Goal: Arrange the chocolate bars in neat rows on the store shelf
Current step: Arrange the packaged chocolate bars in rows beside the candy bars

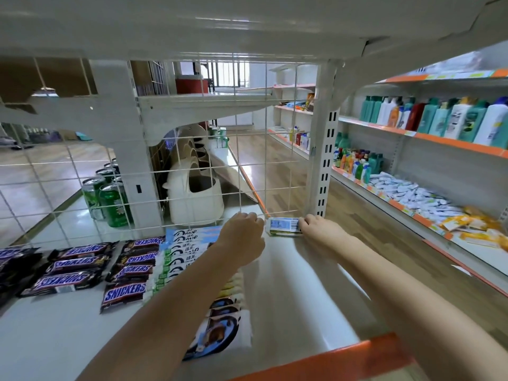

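Both hands reach to the back right of the white shelf [297, 292]. Between them lies a white and blue chocolate bar [284, 226] with a barcode, against the wire back grid [192, 171]. My right hand [319, 226] grips its right end. My left hand [243, 232] is closed at its left end, touching it. Snickers bars [79, 265] lie in rows at the left. Beside them, a column of white and blue bars [178, 259] runs under my left forearm, with a larger white pack [220, 334] at the front.
An orange strip [343, 358] edges the shelf front. Behind the grid stand green cans [110, 199] and a white plastic bin [195, 193]. To the right, another shelving unit holds bottles [439, 116] and small packets [412, 193]. A shelf board hangs close overhead.
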Available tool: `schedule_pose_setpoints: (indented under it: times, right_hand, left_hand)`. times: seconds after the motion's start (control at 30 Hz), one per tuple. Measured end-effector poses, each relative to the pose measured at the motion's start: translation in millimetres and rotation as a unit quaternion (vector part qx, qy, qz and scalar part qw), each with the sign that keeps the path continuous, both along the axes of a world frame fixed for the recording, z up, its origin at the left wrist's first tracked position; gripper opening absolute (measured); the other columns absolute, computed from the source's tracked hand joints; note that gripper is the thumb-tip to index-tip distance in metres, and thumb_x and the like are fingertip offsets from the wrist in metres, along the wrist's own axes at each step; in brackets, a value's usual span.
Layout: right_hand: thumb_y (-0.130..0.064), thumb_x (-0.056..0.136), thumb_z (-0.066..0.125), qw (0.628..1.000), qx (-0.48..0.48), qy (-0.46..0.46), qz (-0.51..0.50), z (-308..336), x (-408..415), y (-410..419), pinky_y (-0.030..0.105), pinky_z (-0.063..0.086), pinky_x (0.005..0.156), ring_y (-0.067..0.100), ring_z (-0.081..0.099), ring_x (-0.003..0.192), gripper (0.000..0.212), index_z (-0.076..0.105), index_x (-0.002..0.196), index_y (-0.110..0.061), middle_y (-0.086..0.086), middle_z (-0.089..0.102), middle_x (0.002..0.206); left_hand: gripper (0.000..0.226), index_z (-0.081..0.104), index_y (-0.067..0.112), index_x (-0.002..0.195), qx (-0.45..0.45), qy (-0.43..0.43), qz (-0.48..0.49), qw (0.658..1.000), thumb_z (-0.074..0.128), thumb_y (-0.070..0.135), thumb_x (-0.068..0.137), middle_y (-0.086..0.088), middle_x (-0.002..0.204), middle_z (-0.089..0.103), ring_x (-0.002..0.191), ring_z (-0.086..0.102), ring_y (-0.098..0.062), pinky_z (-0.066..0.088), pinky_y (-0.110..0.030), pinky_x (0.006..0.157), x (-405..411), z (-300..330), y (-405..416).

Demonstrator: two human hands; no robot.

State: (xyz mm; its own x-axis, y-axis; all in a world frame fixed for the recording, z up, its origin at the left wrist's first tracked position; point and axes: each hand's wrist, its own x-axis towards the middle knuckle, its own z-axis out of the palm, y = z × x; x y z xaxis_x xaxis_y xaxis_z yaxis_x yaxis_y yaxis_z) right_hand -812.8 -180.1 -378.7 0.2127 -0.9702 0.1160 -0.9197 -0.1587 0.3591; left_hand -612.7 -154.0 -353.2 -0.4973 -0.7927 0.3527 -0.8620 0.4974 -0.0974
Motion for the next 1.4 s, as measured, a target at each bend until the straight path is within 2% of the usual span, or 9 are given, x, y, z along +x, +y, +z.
schedule_pose_setpoints:
  times: [0.27, 0.4, 0.57, 0.77, 0.87, 1.07, 1.2, 1.3, 1.4]
  right_hand:
    - [-0.008, 0.077, 0.065, 0.988, -0.146, -0.001, 0.056, 12, 4, 32, 0.034, 0.048, 0.079, 0.032, 0.057, 0.095, 0.055, 0.046, 0.128, 0.002, 0.014, 0.056, 0.110]
    - [-0.004, 0.086, 0.049, 0.988, -0.137, -0.042, 0.064, 27, 18, 60, 0.038, 0.050, 0.080, 0.031, 0.053, 0.100, 0.039, 0.046, 0.125, -0.003, 0.012, 0.053, 0.114]
    - [-0.010, 0.061, 0.070, 0.979, -0.170, 0.085, 0.074, 35, 34, 100, 0.032, 0.052, 0.068, 0.027, 0.061, 0.079, 0.053, 0.062, 0.111, 0.003, 0.012, 0.064, 0.092]
    - [-0.004, 0.078, 0.057, 0.960, -0.236, 0.034, 0.144, 40, 61, 165, 0.030, 0.054, 0.057, 0.026, 0.066, 0.069, 0.027, 0.069, 0.102, -0.001, 0.012, 0.067, 0.084]
    - [0.001, 0.084, 0.022, 0.956, -0.249, 0.030, 0.150, 46, 77, 193, 0.025, 0.053, 0.061, 0.022, 0.067, 0.070, 0.053, 0.072, 0.100, -0.006, 0.008, 0.069, 0.084]
    - [-0.009, 0.057, 0.066, 0.950, -0.240, 0.030, 0.198, 48, 111, 221, 0.028, 0.055, 0.062, 0.025, 0.068, 0.069, 0.044, 0.072, 0.100, -0.002, 0.010, 0.069, 0.081]
    - [-0.038, 0.056, 0.087, 0.959, -0.222, -0.038, 0.169, 57, 110, 227, 0.035, 0.055, 0.076, 0.029, 0.069, 0.084, 0.072, 0.065, 0.112, 0.000, 0.013, 0.069, 0.097]
    - [-0.044, 0.088, 0.058, 0.974, -0.155, -0.077, 0.149, 63, 105, 231, 0.036, 0.038, 0.102, 0.028, 0.049, 0.123, 0.067, 0.037, 0.140, -0.007, 0.011, 0.047, 0.136]
    - [-0.044, 0.095, 0.045, 0.975, -0.136, -0.090, 0.151, 63, 103, 232, 0.033, 0.035, 0.101, 0.024, 0.044, 0.125, 0.054, 0.038, 0.138, -0.012, 0.005, 0.044, 0.137]
  left_hand:
    - [0.032, 0.052, 0.009, 0.118, -0.038, -0.021, 0.014, 0.999, 0.045, 0.029, 0.095, -0.006, 0.113, 0.056, 0.105, 0.052, -0.020, 0.042, -0.026, 0.089, 8, 12, 21]
    - [0.043, 0.042, 0.008, 0.128, -0.055, -0.029, 0.017, 0.998, 0.043, 0.036, 0.096, -0.006, 0.125, 0.051, 0.114, 0.047, -0.020, 0.039, -0.027, 0.097, 14, 19, 42]
    - [0.056, 0.032, 0.008, 0.138, -0.059, 0.000, 0.013, 0.998, 0.049, 0.037, 0.094, -0.007, 0.140, 0.040, 0.129, 0.037, -0.021, 0.028, -0.026, 0.108, 29, 25, 81]
    - [0.064, 0.026, 0.005, 0.143, -0.038, 0.003, 0.031, 0.999, 0.051, 0.037, 0.093, -0.010, 0.146, 0.032, 0.134, 0.030, -0.023, 0.019, -0.028, 0.112, 52, 28, 132]
    - [0.064, 0.028, 0.003, 0.143, -0.038, 0.012, 0.042, 0.998, 0.054, 0.032, 0.092, -0.012, 0.146, 0.034, 0.134, 0.031, -0.027, 0.020, -0.030, 0.112, 64, 28, 154]
    - [0.044, 0.060, -0.005, 0.112, -0.033, 0.056, 0.039, 0.997, 0.072, 0.000, 0.070, -0.022, 0.109, 0.062, 0.102, 0.058, -0.038, 0.049, -0.040, 0.082, 94, 27, 185]
    - [0.045, 0.047, 0.007, 0.131, -0.049, 0.084, 0.057, 0.994, 0.057, 0.008, 0.087, -0.009, 0.133, 0.050, 0.121, 0.046, -0.026, 0.040, -0.034, 0.093, 108, 30, 195]
    - [0.053, 0.041, 0.008, 0.138, -0.046, 0.109, 0.057, 0.991, 0.058, 0.009, 0.088, -0.007, 0.141, 0.044, 0.126, 0.043, -0.023, 0.036, -0.030, 0.100, 115, 31, 199]
    - [0.054, 0.040, 0.008, 0.139, -0.034, 0.114, 0.056, 0.991, 0.059, 0.011, 0.088, -0.008, 0.142, 0.043, 0.128, 0.043, -0.024, 0.035, -0.031, 0.102, 118, 30, 202]
